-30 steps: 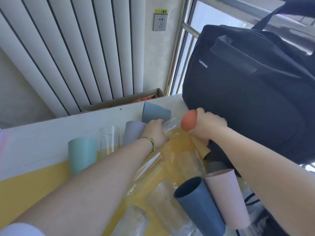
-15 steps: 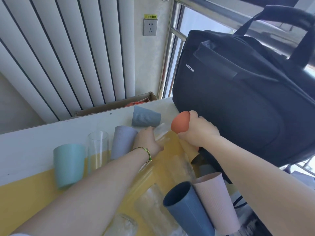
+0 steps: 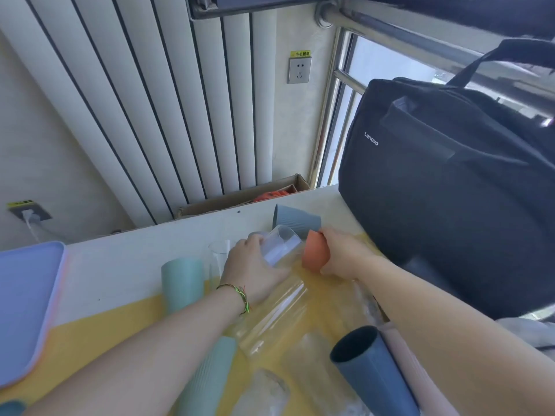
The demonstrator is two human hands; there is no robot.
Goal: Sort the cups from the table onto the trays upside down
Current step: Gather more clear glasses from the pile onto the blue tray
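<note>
the black bag (image 3: 450, 190) reads "lenovo" in white; the yellow label over the socket (image 3: 298, 70) is too small to read. the left hand (image 3: 255, 274) curls its fingers round a clear glass (image 3: 280, 243), tilted over the yellow mat (image 3: 324, 292) and raised since half a second ago. the right hand (image 3: 345, 253) wraps an orange cup (image 3: 313, 255) just beside it, and a lilac tray (image 3: 27, 295) has come into view far left on the table (image 3: 120, 265).
</note>
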